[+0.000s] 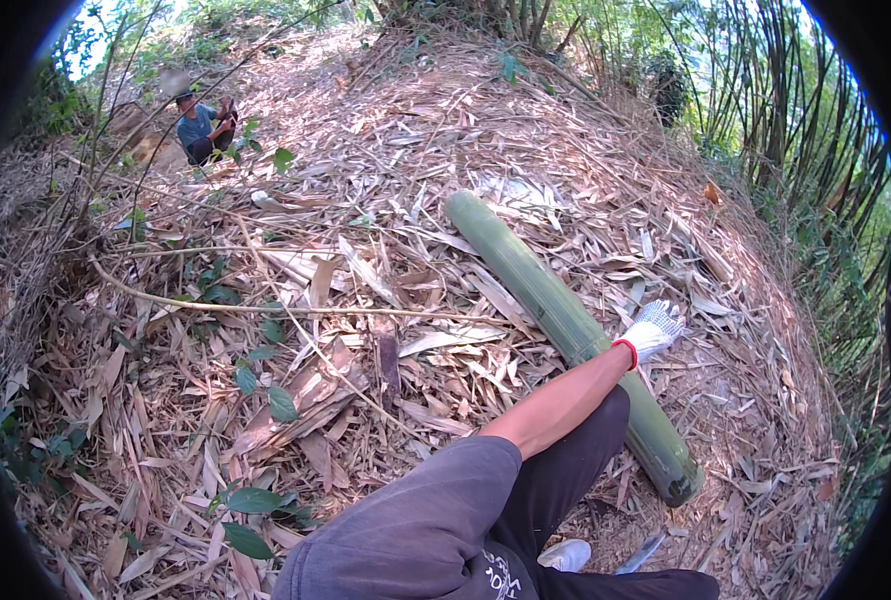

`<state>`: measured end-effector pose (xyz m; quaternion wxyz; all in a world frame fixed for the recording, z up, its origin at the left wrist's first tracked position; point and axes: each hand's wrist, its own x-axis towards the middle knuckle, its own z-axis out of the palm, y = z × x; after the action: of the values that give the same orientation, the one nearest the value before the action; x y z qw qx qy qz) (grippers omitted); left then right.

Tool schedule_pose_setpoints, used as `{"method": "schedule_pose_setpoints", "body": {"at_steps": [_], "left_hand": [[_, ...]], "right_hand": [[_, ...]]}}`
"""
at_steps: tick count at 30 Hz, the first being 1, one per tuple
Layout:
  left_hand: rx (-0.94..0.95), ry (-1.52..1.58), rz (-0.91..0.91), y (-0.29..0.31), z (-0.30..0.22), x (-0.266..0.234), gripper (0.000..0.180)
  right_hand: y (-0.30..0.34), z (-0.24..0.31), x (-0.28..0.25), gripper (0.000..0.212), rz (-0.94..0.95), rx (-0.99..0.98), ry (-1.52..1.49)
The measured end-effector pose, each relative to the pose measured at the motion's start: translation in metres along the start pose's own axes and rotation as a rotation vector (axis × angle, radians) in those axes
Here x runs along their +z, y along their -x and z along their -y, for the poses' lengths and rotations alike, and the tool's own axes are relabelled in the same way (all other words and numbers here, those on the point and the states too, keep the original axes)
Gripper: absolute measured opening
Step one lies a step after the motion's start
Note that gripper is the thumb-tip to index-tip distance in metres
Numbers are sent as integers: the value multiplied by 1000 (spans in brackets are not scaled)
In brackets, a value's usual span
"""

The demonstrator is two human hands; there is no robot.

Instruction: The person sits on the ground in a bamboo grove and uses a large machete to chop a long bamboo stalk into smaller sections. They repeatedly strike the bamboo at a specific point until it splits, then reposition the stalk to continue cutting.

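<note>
A thick, cut length of green bamboo (537, 282) lies slantwise on dry leaf litter, its near end beside my bent leg. My left arm reaches across it, a red band round the wrist. My left hand (655, 330), in a white knitted glove, is just past the bamboo's right side with its fingers stretched out. Nothing shows in its grasp; whether the palm touches the bamboo or the ground I cannot tell. Low by my light shoe (565, 555) part of a metal blade (641, 553) is visible, its other end hidden by my trouser leg. My right hand is out of the picture.
A person (203, 130) in a blue top sits low at the far left. A long thin branch (295, 309) crosses the litter left of the bamboo, with leafy sprigs (250, 505) nearer me. Bamboo stems (780, 110) stand along the right.
</note>
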<state>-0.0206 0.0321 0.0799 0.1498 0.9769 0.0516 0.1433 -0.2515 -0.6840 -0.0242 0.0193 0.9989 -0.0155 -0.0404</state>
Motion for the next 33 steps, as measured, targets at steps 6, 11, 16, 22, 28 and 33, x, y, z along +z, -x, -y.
{"method": "schedule_pose_setpoints", "body": {"at_steps": [6,11,16,22,28,33], "left_hand": [[-159,28,-190,25,2,-5,26],[-380,1116,61,37,-111,-22,33],[15,1140,-71,84,-216,-60,62],[-26,1019,-229,116,-263,-51,76],[-45,1328,-226,104,-209,-39,61],[-588,1763,-144,92,-189,13,51]], "right_hand": [[-126,73,-68,58,36,-297,-102],[-276,112,-166,27,-164,-287,-419],[-260,255,-233,45,30,-496,-1082],[-151,361,-191,58,434,-186,-1710],[-99,398,-190,66,583,-197,-1868],[-92,407,-207,72,497,-435,-1331]]}}
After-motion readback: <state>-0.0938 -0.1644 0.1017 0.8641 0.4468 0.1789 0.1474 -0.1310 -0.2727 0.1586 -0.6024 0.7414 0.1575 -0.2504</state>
